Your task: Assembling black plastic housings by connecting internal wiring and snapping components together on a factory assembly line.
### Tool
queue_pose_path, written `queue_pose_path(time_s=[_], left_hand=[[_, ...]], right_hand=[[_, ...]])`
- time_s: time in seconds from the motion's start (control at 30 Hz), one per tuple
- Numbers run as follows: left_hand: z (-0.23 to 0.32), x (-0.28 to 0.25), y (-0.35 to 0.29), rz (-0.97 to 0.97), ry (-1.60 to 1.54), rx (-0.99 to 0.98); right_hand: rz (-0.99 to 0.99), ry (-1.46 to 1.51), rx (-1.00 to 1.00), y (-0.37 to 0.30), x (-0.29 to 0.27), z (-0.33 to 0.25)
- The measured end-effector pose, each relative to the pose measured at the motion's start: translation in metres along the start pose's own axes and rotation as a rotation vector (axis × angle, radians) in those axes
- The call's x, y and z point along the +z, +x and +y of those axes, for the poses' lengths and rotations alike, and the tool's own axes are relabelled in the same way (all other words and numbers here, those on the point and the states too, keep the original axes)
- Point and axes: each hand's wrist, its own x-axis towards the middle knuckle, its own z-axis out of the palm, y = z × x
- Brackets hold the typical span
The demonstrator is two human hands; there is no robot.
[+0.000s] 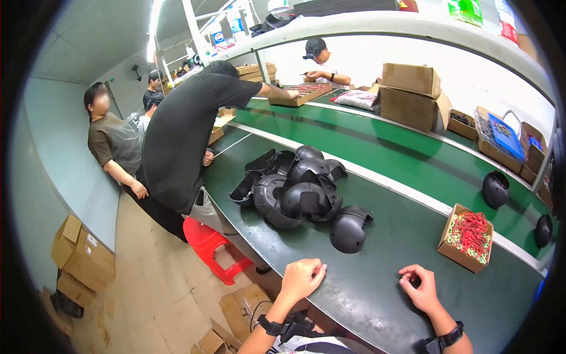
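My left hand [303,278] rests at the near edge of the green work table [377,307], its fingers curled into a loose fist with nothing showing in it. Over the table to the right is my right hand [421,289], fingers bent, a gap between thumb and forefinger, and nothing held. Beyond my left hand and apart from it sits a black rounded plastic shell [349,229] with a notched rim. Behind that shell lies a heap of similar black shells [306,197], some overlapping. An open cardboard box [466,239] of red wire leads with pale green ends stands beyond my right hand.
A green conveyor belt [377,150] runs behind the table, with a black shell [495,189] on it. Cartons [410,109] and parts trays line its far side. At left, a person in black [183,130] leans over the belt near a red stool [212,248]. Other people are farther off.
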Motion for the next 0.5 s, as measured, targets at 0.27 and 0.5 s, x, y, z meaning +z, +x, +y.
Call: queue_pose_path(time_s=[0.27,0.5], left_hand=[[0.0002,-0.0018,-0.0017,0.007,0.023,0.003],[-0.001,-0.0008,-0.0028,0.03,0.018,0.014]], right_hand=[[-0.02,0.038,0.014,-0.0014,0.0007,0.0006],[-0.022,0.009,-0.002,-0.0018,0.0005,-0.0003]])
